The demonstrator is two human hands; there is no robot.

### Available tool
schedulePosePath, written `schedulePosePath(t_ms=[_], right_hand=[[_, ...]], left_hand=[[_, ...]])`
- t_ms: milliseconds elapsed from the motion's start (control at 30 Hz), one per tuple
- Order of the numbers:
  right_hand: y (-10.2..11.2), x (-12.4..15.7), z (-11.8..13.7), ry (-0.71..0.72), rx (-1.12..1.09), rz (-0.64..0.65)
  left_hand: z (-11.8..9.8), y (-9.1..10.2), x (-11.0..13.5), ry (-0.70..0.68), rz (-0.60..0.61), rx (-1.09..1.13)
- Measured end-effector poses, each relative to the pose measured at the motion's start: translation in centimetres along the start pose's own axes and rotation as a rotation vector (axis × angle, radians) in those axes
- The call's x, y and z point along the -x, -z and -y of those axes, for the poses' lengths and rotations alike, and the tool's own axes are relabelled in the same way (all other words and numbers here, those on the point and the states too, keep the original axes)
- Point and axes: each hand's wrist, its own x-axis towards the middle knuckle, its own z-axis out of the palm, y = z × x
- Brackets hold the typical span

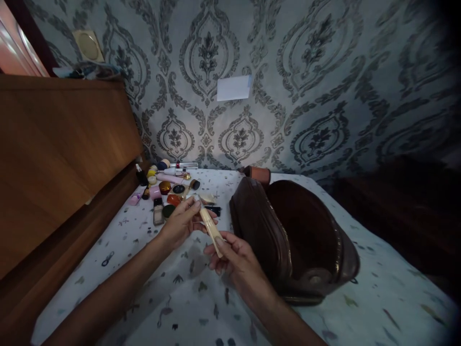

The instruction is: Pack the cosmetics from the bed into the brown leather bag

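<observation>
Between my two hands is a slim beige cosmetic tube (209,224) with a clear or silvery cap, held at a slant above the bed. My left hand (183,218) pinches its upper, capped end. Thumb and fingers of my right hand (236,254) close on its lower end. Just behind my left hand lie a foundation bottle (158,214), a dark round lid (168,210), an orange item (173,199) and a black tube (215,210). A brown leather bag (259,226) stands unzipped to the right of my right hand.
Several cosmetics, among them a pink tube (169,179) and a dropper bottle (141,175), crowd the far left of the patterned sheet (194,288). A wooden headboard (65,158) rises at left. A brown cylindrical case (260,174) sits behind the bag, by the papered wall (248,53).
</observation>
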Motion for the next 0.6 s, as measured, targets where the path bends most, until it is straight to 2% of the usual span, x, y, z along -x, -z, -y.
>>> schedulePosePath(t_ms=[100,233,333,433,500,533,600], right_hand=[[-0.1,0.6,0.4,-0.056,-0.100,-0.016],[0.0,1.6,1.0,-0.034,-0.094,0.000],[0.1,2.6,1.8,0.030,0.033,0.041],[0.2,4.6,3.6,0.106,0.299,0.093],[0.5,6.4,5.5,0.227,0.543,0.070],[0.8,7.4,6.6,0.333,0.674,0.018],[1.9,9.2,8.8,0.612,0.901,-0.172]], left_hand=[[0.0,-0.2,0.1,-0.015,0.010,0.021],[-0.2,-0.7,0.2,-0.040,0.029,0.020],[-0.7,-1.4,0.3,-0.057,0.058,0.001],[-1.8,-3.0,0.4,-0.093,0.088,-0.031],[-2.9,-4.6,0.4,-0.155,0.105,-0.041],[-3.5,-5.5,0.3,-0.204,0.110,-0.039],[-4.7,-7.3,0.0,-0.318,0.112,-0.031]])
